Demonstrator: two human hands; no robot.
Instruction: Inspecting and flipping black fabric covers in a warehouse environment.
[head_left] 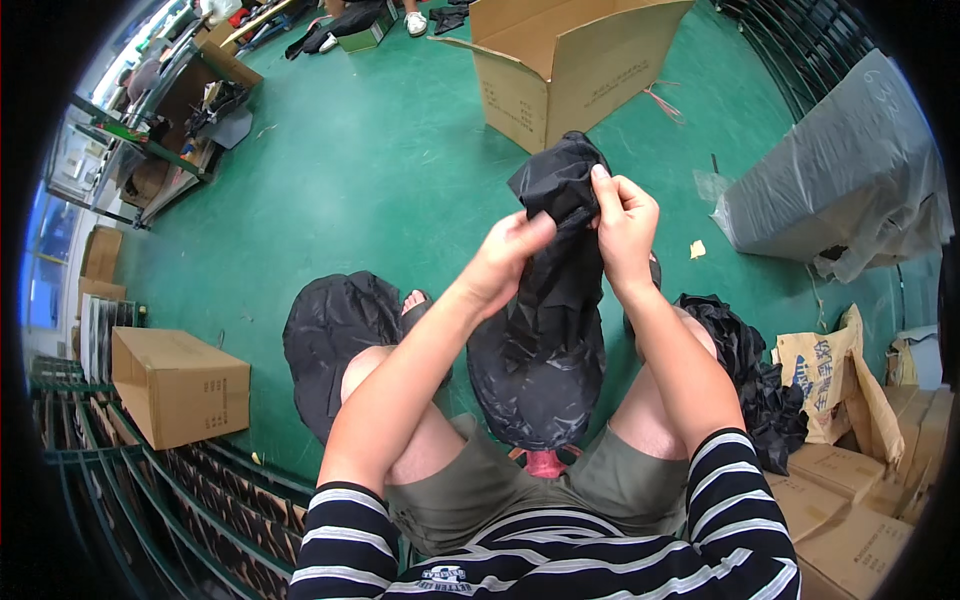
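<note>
Between my knees hangs a long piece of thin black fabric [545, 340], its rounded, taut lower end in front of a small pink-red thing [545, 463]. Its upper end is bunched up and raised. My right hand [627, 222] pinches the fabric's edge there between thumb and fingers. On the other side my left hand [508, 258] is closed on the cloth, its thumb slightly blurred. A second rounded black fabric piece [340, 340] lies by my left leg. Crumpled black fabric [765, 410] is heaped beside my right leg.
An open cardboard box [600, 95] stands ahead on the green floor [400, 170]. A grey plastic-wrapped block [820, 170] is at right, above a torn paper sack [835, 385] and cardboard boxes [830, 475]. At left, a carton [190, 385] rests on green racks [150, 490].
</note>
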